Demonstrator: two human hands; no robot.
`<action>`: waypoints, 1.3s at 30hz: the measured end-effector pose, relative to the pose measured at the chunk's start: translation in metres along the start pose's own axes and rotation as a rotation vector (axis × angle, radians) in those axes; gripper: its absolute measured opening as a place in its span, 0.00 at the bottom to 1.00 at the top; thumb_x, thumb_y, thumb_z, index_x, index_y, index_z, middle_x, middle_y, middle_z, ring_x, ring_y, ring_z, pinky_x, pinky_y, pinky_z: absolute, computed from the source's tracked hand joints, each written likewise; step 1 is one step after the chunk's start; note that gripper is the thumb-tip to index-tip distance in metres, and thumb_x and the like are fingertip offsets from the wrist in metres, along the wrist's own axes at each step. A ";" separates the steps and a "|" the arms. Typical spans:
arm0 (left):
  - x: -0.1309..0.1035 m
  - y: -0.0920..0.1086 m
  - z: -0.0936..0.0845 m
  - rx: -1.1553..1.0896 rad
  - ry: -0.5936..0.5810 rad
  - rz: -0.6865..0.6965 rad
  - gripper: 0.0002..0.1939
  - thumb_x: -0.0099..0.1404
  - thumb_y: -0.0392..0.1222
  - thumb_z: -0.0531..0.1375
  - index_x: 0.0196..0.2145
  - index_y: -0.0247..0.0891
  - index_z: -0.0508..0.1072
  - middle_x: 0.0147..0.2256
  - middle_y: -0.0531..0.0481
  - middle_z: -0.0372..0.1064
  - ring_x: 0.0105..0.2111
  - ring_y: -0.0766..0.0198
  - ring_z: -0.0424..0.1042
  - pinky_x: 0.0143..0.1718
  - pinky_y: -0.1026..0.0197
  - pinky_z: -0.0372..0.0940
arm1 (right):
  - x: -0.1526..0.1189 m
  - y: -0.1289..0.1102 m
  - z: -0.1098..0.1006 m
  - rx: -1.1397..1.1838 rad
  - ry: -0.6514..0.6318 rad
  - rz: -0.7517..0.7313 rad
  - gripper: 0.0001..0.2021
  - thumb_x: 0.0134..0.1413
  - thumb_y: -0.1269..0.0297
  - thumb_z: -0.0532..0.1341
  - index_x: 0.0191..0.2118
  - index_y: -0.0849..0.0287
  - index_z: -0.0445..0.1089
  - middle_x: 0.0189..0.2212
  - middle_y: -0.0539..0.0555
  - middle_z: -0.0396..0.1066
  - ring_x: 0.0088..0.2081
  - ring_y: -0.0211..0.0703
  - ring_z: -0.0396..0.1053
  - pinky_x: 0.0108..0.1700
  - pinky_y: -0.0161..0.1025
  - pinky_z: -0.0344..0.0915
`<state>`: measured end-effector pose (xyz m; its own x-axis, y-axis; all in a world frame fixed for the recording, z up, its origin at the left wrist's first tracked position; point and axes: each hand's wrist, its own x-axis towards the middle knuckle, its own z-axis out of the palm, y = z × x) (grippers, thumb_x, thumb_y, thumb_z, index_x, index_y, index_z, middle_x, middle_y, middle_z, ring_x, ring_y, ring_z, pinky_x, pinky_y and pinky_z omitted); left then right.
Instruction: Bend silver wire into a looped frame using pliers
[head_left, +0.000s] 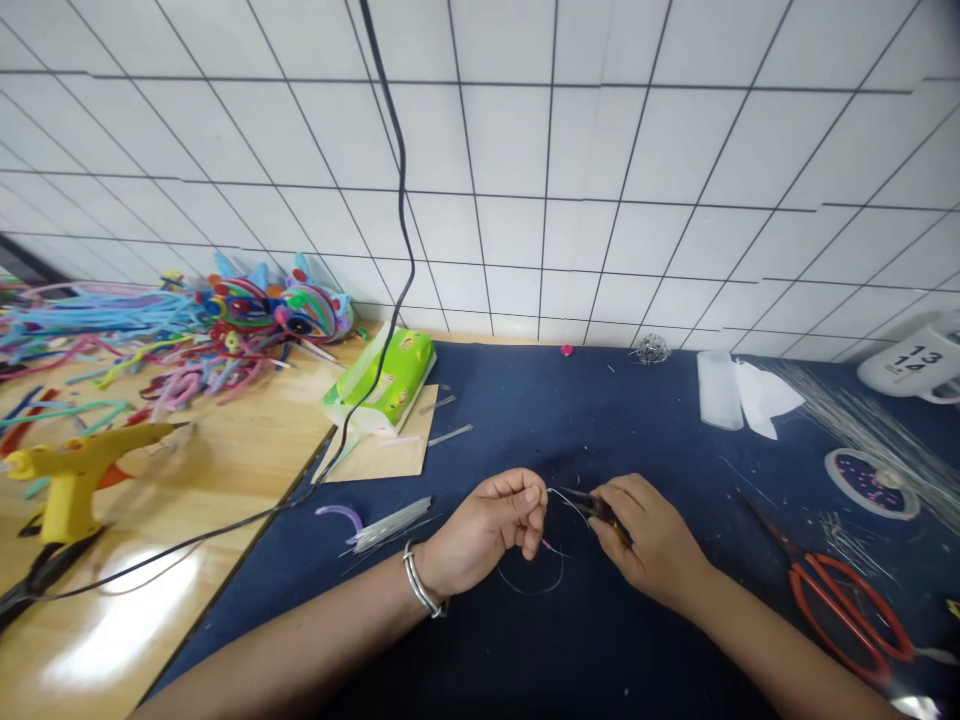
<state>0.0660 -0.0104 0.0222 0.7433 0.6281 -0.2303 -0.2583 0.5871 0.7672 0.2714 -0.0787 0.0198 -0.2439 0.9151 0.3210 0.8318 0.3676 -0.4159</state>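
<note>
My left hand (499,525) pinches a thin wire (559,494) between thumb and fingertips. The wire shows above the fingers, and a fine loop (531,593) hangs below the hand. A small pink piece (547,543) sits by the lower fingers. My right hand (649,540) is closed around a pair of pliers (581,502) with dark jaws, pointing left at the wire. Whether the jaws grip the wire, I cannot tell. To the left of my left hand lie a bundle of cut wires (394,524) and a curved purple pipe cleaner (347,515).
Orange-handled scissors (844,605), a bead dish (871,484), long wires (877,430) and a white mug (911,362) are at right. A green tissue pack (386,380) stands behind left. A yellow glue gun (71,480) and its black cord (225,533) lie left, near coloured pipe cleaners (112,320).
</note>
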 end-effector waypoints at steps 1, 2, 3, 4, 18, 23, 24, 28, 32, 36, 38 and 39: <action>0.000 -0.001 0.000 -0.001 -0.008 -0.002 0.07 0.62 0.41 0.54 0.31 0.33 0.65 0.23 0.53 0.60 0.19 0.72 0.62 0.21 0.67 0.58 | 0.000 -0.002 0.001 0.006 -0.018 -0.003 0.10 0.54 0.67 0.51 0.42 0.61 0.64 0.34 0.58 0.63 0.36 0.44 0.62 0.40 0.44 0.63; 0.000 -0.001 0.000 -0.001 -0.013 -0.003 0.07 0.62 0.40 0.54 0.31 0.33 0.65 0.24 0.53 0.61 0.19 0.72 0.63 0.22 0.67 0.58 | -0.001 -0.004 0.002 0.011 -0.032 -0.002 0.10 0.54 0.67 0.51 0.42 0.62 0.64 0.34 0.58 0.63 0.36 0.44 0.62 0.40 0.44 0.63; 0.000 -0.002 0.001 0.002 -0.018 -0.004 0.06 0.62 0.40 0.54 0.31 0.33 0.65 0.24 0.53 0.61 0.19 0.72 0.63 0.22 0.67 0.58 | -0.001 -0.006 0.002 0.013 -0.042 0.002 0.10 0.55 0.67 0.51 0.41 0.62 0.64 0.33 0.57 0.63 0.36 0.44 0.62 0.39 0.44 0.63; 0.000 -0.002 0.001 0.005 -0.022 -0.004 0.06 0.62 0.39 0.54 0.32 0.33 0.64 0.24 0.53 0.61 0.19 0.72 0.63 0.23 0.67 0.59 | -0.002 -0.006 0.003 0.014 -0.046 0.005 0.10 0.55 0.67 0.51 0.41 0.62 0.64 0.33 0.57 0.63 0.35 0.43 0.62 0.38 0.43 0.63; 0.001 -0.005 -0.004 0.153 -0.001 0.019 0.07 0.61 0.39 0.56 0.34 0.32 0.65 0.23 0.53 0.62 0.20 0.73 0.63 0.23 0.67 0.58 | -0.006 -0.001 0.012 -0.022 -0.069 0.013 0.08 0.54 0.69 0.52 0.39 0.63 0.65 0.30 0.55 0.63 0.32 0.40 0.61 0.36 0.38 0.61; 0.000 -0.005 -0.004 0.251 0.039 0.036 0.08 0.60 0.41 0.57 0.31 0.32 0.66 0.23 0.53 0.62 0.21 0.72 0.63 0.24 0.66 0.59 | -0.008 -0.002 0.015 0.022 -0.068 0.010 0.08 0.54 0.69 0.52 0.38 0.62 0.65 0.29 0.54 0.62 0.30 0.39 0.60 0.33 0.37 0.60; 0.000 -0.004 -0.003 0.266 0.043 0.040 0.08 0.60 0.41 0.57 0.31 0.32 0.66 0.23 0.53 0.62 0.22 0.71 0.63 0.24 0.66 0.60 | -0.008 -0.002 0.016 0.037 -0.073 0.012 0.08 0.54 0.68 0.52 0.38 0.62 0.65 0.28 0.53 0.62 0.30 0.38 0.60 0.33 0.37 0.60; 0.001 -0.002 -0.003 0.315 0.047 0.042 0.09 0.60 0.42 0.56 0.31 0.31 0.66 0.24 0.52 0.63 0.23 0.70 0.64 0.26 0.65 0.60 | -0.008 -0.001 0.018 0.095 -0.095 0.023 0.08 0.55 0.68 0.51 0.38 0.62 0.65 0.27 0.52 0.62 0.29 0.37 0.60 0.33 0.37 0.60; 0.002 -0.001 -0.004 0.319 0.043 0.025 0.09 0.61 0.42 0.56 0.31 0.31 0.66 0.24 0.52 0.63 0.24 0.70 0.64 0.27 0.64 0.61 | -0.007 -0.002 0.018 0.090 -0.102 0.033 0.08 0.55 0.67 0.51 0.38 0.61 0.65 0.28 0.53 0.62 0.30 0.38 0.60 0.33 0.37 0.60; 0.003 -0.003 -0.006 0.248 0.031 0.003 0.08 0.61 0.41 0.56 0.32 0.32 0.66 0.25 0.52 0.63 0.24 0.70 0.64 0.27 0.64 0.61 | -0.005 -0.003 0.014 0.018 -0.105 0.035 0.08 0.55 0.67 0.52 0.38 0.62 0.65 0.30 0.54 0.62 0.32 0.40 0.61 0.35 0.39 0.61; 0.003 -0.005 -0.007 0.222 0.026 -0.003 0.08 0.61 0.41 0.55 0.32 0.32 0.66 0.25 0.52 0.63 0.24 0.71 0.64 0.27 0.64 0.60 | -0.004 -0.003 0.013 -0.019 -0.097 0.014 0.08 0.55 0.67 0.52 0.38 0.62 0.65 0.30 0.55 0.63 0.33 0.41 0.61 0.36 0.40 0.61; 0.004 -0.005 -0.007 0.215 0.024 -0.003 0.08 0.61 0.41 0.55 0.32 0.32 0.66 0.25 0.52 0.63 0.24 0.71 0.64 0.28 0.64 0.60 | -0.003 -0.003 0.012 -0.039 -0.090 0.001 0.08 0.55 0.67 0.52 0.39 0.63 0.65 0.30 0.55 0.63 0.33 0.41 0.61 0.36 0.41 0.61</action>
<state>0.0657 -0.0076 0.0134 0.7282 0.6398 -0.2455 -0.1161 0.4683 0.8759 0.2635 -0.0807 0.0098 -0.2853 0.9273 0.2422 0.8507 0.3615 -0.3818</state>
